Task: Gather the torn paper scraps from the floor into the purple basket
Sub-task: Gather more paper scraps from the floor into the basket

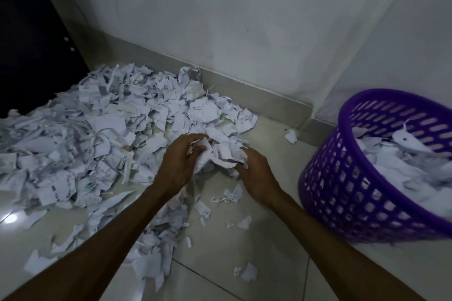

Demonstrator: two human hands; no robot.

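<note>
Tiled floor [244, 252]: left hand [179, 161] and right hand [254, 173] cup a scrap bundle [217, 154]; purple basket [325, 193], right, part-filled; large pile [97, 124] remains upper left.

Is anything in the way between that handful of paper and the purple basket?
Nothing visible is. Both hands, left and right, cup a bunch of scraps at the near edge of the pile. The purple basket stands to the right with its mouth open, and only bare floor tiles with a few stray scraps lie between.
</note>
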